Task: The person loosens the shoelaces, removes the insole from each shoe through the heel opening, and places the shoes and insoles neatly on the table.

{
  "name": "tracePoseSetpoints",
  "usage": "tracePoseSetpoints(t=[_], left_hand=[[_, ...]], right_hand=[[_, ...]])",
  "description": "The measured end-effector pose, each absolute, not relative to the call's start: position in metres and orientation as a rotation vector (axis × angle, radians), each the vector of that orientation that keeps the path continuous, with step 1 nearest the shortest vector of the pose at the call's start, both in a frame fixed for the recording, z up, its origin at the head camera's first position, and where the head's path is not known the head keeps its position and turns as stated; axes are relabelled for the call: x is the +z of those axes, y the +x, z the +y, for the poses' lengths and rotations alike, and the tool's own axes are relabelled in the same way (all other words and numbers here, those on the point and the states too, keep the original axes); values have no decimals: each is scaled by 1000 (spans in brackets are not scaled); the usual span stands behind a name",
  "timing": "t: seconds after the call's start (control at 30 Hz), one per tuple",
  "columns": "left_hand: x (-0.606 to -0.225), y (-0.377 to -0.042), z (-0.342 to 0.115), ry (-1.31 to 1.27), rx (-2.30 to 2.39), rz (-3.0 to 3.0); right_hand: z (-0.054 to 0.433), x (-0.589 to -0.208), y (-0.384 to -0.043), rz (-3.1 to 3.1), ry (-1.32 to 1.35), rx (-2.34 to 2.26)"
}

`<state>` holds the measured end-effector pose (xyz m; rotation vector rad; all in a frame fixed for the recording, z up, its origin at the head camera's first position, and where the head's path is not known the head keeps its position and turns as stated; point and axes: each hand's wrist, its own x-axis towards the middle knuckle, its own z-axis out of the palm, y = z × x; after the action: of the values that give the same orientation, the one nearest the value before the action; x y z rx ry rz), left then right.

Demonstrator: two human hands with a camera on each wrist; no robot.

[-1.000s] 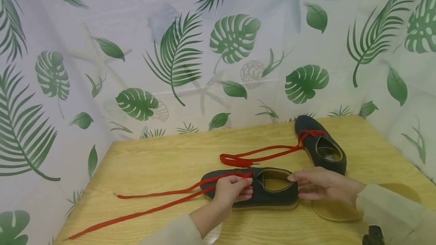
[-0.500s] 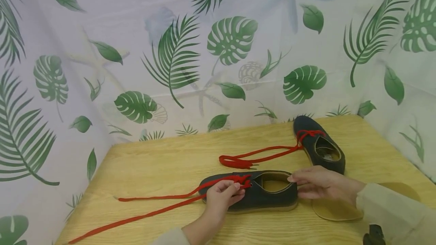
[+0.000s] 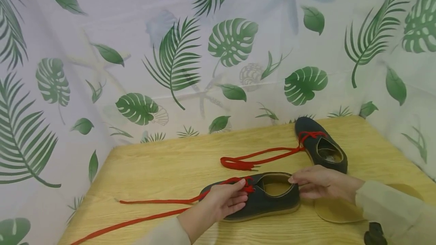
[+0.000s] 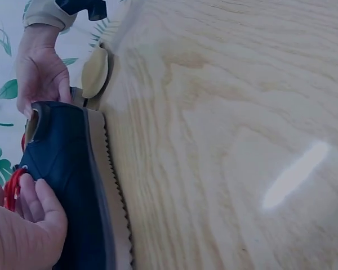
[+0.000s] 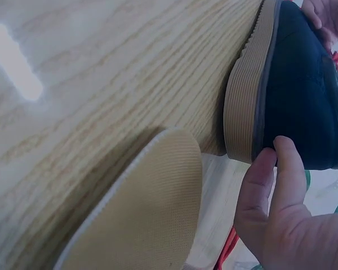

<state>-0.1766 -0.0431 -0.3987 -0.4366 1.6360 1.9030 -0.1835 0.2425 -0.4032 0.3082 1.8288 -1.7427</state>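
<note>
A dark navy lace-up shoe lies on the wooden table, toe to the left. Over its front lies my left hand, thumb and fingers about the red shoelace at the eyelets. The left wrist view has bunched lace between thumb and fingertips, the fingers against the shoe's side. My right hand pinches the heel, thumb at the collar's rim and fingers outside the back. In the right wrist view, two fingertips press the heel just above the ribbed sole.
A matching shoe stands behind on the right, its red lace looped on the table. Beneath my right forearm lies a tan insole-shaped piece. Two long lace ends trail left. A leaf-print cloth encloses the back and sides.
From the eyelets my left hand moved toward the toe, then lowered over the shoe's front. The shoe's toe has swung slightly toward me. My right hand stays at the heel.
</note>
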Motion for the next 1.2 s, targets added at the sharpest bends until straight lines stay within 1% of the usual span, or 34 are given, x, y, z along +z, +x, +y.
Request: tracePoseSetpoints(t=[0.13, 0.33, 0.43, 0.67, 0.77, 1.07, 1.2], left_hand=[[-395, -177, -42, -453, 1935, 1563], [-396, -172, -50, -490, 2164, 1299], [-398, -171, -54, -446, 2212, 1222], [-397, -175, -67, -223, 2286, 1094], [-396, -178, -71, -179, 2298, 1065], [-396, -178, -71, -238, 2411, 901], [-394, -179, -74, -220, 2417, 889]], right_hand=[[243, -402, -183, 1824, 295, -1743], [242, -401, -181, 1813, 308, -1737], [242, -400, -181, 1806, 309, -1735], [245, -399, -183, 1800, 323, -1725], [246, -399, -185, 1806, 329, -1721], [244, -399, -184, 1794, 321, -1743], [243, -398, -183, 1793, 317, -1745]])
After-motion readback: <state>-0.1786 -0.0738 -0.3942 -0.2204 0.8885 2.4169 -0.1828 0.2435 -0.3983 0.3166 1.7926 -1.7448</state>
